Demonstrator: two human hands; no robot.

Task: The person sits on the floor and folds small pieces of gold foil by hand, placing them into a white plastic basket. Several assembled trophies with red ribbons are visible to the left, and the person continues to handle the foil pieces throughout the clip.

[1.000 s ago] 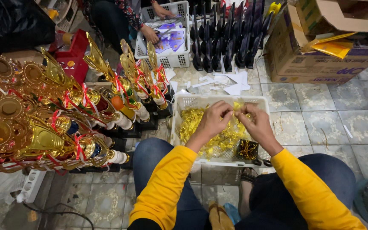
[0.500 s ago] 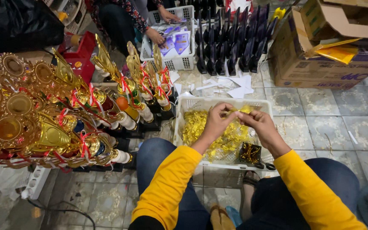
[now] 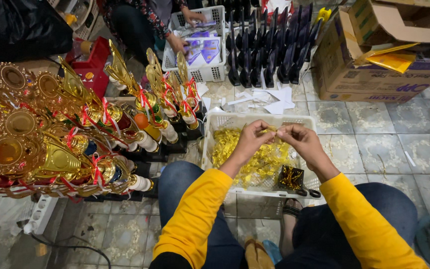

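My left hand [image 3: 253, 140] and my right hand [image 3: 298, 141] meet above a white plastic basket [image 3: 262, 191], pinching a small gold strip [image 3: 270, 130] between their fingertips. The basket holds a heap of gold foil pieces [image 3: 260, 159] and a small black tray of gold bits [image 3: 290, 178]. Both arms wear yellow sleeves, and my knees in blue jeans flank the basket.
Gold trophies with red ribbons [image 3: 60, 134] crowd the left. Black trophy bases [image 3: 269, 55] stand at the back beside an open cardboard box [image 3: 374, 55]. Another person's hands [image 3: 177, 44] work at a second white basket [image 3: 200, 72]. Paper scraps [image 3: 269, 99] lie on the tiled floor.
My hands stay pinched together over the basket and have shifted slightly with the view. The other person's hands have moved a little at the far basket.
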